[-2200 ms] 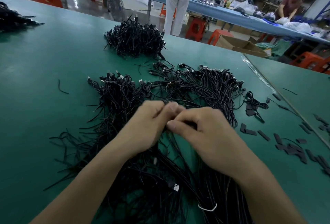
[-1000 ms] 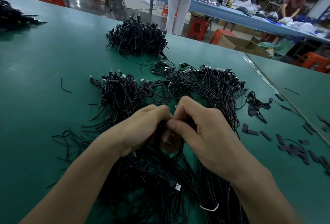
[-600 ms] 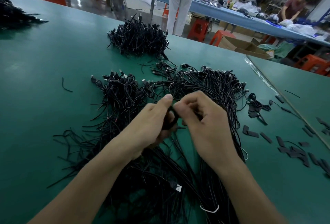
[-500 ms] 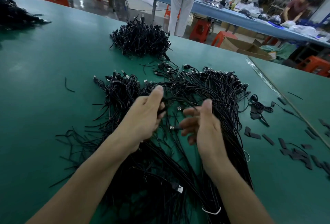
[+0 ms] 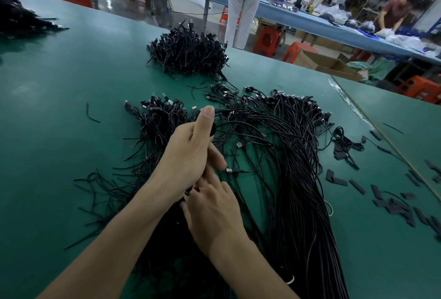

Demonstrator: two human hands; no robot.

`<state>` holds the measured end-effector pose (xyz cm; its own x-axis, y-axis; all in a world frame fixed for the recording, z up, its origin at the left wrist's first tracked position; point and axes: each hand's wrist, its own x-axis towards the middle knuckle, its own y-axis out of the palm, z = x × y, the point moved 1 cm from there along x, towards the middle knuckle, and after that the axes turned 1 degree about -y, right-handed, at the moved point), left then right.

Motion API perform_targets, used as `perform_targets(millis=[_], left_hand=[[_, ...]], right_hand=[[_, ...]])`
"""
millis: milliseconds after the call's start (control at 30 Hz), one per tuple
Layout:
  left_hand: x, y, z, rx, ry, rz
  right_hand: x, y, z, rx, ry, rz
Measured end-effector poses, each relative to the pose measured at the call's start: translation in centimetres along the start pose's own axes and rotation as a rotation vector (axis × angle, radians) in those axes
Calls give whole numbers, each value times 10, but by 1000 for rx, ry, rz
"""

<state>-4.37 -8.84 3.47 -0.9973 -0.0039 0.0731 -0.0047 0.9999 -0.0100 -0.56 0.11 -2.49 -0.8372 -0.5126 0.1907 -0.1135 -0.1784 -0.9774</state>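
Observation:
Loose black USB cables [image 5: 281, 155] lie spread in a wide heap on the green table [image 5: 59, 88]. My left hand [image 5: 191, 153] is raised over the heap with the thumb pointing up. It grips a small coil of black cable [image 5: 213, 129] between thumb and curled fingers. Just below it, my right hand [image 5: 212, 212] reaches in under the left wrist. Its fingertips are at a strand of cable [image 5: 188, 191] hanging from the left hand. The left hand hides whether they pinch it.
A pile of bundled cables [image 5: 188, 53] sits further back, another pile [image 5: 157, 117] lies to the left of my hands, and a third [image 5: 21, 22] at the far left edge. Several black strips [image 5: 393, 203] are scattered on the right. Two people stand at the blue table [image 5: 298, 16] behind.
The hands were together working a cable. Now the left hand has lifted with the coil, and the right hand has dropped back and slid under the left wrist.

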Motion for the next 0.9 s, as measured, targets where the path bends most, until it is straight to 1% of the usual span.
perform_targets(millis=[67, 100, 200, 267, 300, 333, 400, 433, 500, 567, 633, 700, 767, 833, 900], left_hand=[[0, 1, -1, 61, 46, -33], [-1, 2, -2, 54, 68, -45], [-1, 3, -7, -75, 114, -53], [0, 1, -10, -106, 125, -51], [0, 0, -10, -108, 133, -50], [1, -2, -9, -110, 137, -53], [0, -3, -10, -111, 123, -61], [-1, -3, -10, -105, 116, -57], [-3, 0, -12, -83, 109, -39], [-5, 5, -13, -87, 94, -19], [-7, 8, -14, -105, 81, 16], [-12, 14, -16, -128, 86, 78], [-14, 20, -17, -227, 97, 144], [-16, 22, -17, -297, 111, 193], [-16, 21, -19, -331, 144, 209]], right_hand=[[0, 2, -2, -18, -23, 7], [0, 2, -4, -33, -21, -12], [-1, -2, -5, 8, -52, -100], [0, -5, -9, 30, -69, -147], [-1, -7, -11, 81, -38, -164], [-1, -10, -15, 191, 38, -166], [-2, -15, -27, 520, 264, -154], [-2, -19, -34, 667, 376, -189], [-3, -30, -49, 834, 536, -337], [-2, -42, -58, 952, 609, -495], [1, -52, -56, 1024, 583, -628], [5, -63, -45, 1136, 484, -747], [9, -73, -33, 1265, 369, -824], [12, -81, -25, 1358, 277, -836], [11, -85, -21, 1407, 215, -806]])
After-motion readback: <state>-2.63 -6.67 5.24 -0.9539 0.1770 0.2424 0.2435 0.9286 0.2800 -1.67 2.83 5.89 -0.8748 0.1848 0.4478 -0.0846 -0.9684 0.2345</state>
